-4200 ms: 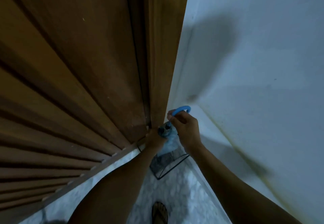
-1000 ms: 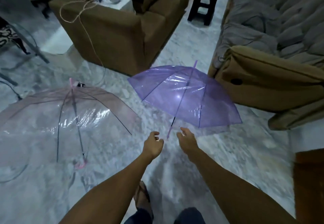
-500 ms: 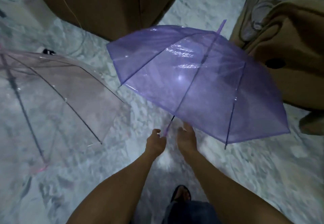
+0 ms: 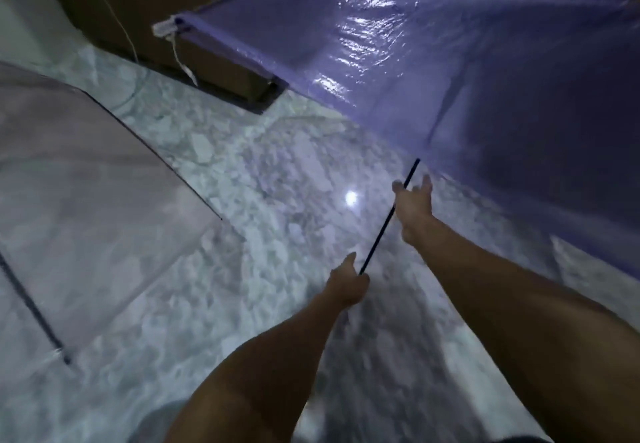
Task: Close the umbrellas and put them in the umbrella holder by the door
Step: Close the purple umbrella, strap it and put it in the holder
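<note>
Far left of frame: the pink-clear umbrella [image 4: 86,179] lies open on the marble floor [image 4: 277,200], untouched, well apart from both hands. Upper left: a brown sofa base [image 4: 138,19] with a thin cord hanging in front of it. Centre-low: the left hand [image 4: 346,285] is clenched around the lower end of the dark shaft [image 4: 388,217]; the handle itself is hidden inside the fist, so grip detail cannot be read. The forearm comes up from the bottom edge and the wrist looks straight. Right of centre: the right hand [image 4: 412,205] sits higher on the same shaft, thumb on one side and fingers spread and reaching toward the canopy edge; it appears to touch the shaft without closing on it. The right arm is extended further than the left. Upper right: the purple umbrella [image 4: 485,78] is fully open, with its canopy filling that corner and its closure strap dangling at the upper centre rim. Step in hand, as judged: closing the purple umbrella. To do it well, keep the left fist firm as anchor and slide the right hand up under the canopy to the runner. Release the catch and draw the runner down along the shaft, keeping the fingers out of the folding ribs. The holder is not in view.
</note>
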